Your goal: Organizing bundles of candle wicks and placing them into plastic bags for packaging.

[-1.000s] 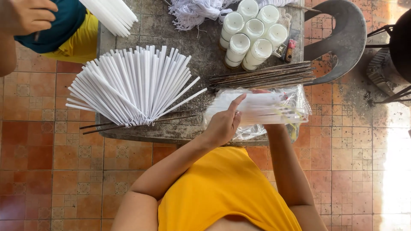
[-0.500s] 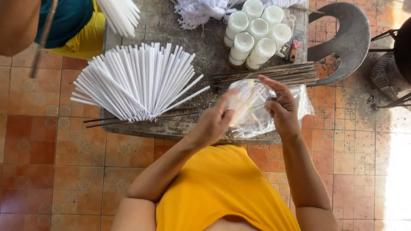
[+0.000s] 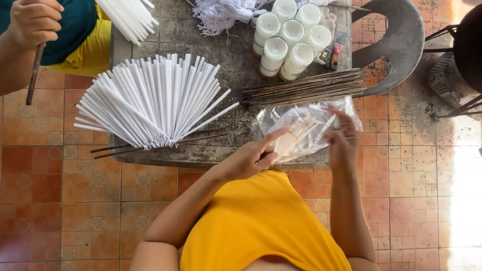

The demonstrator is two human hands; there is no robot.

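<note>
A candle-making workshop: fanned white tapers (image 3: 150,108), glass jar candles (image 3: 288,37) and wick string (image 3: 221,12) crowd a grimy worktable (image 3: 165,155).

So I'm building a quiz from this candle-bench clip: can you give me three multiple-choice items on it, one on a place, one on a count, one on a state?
1. Where does the bundle of dark sticks lie?
A. between the glass jar candles and the clear plastic bag
B. left of the white fan
C. on the floor

2. How many glass jar candles stand in the cluster?
A. three
B. six
C. ten

3. What does the left hand do?
A. rests flat on the floor tiles
B. grips a jar
C. pinches the clear plastic bag, forefinger stretched out

Answers:
1 A, the sticks lie just below the jars and above the bag.
2 B, six white-filled jars can be counted.
3 C, its fingers close on the bag's near edge, while the right hand is raised at the bag's other side, blurred.
</note>
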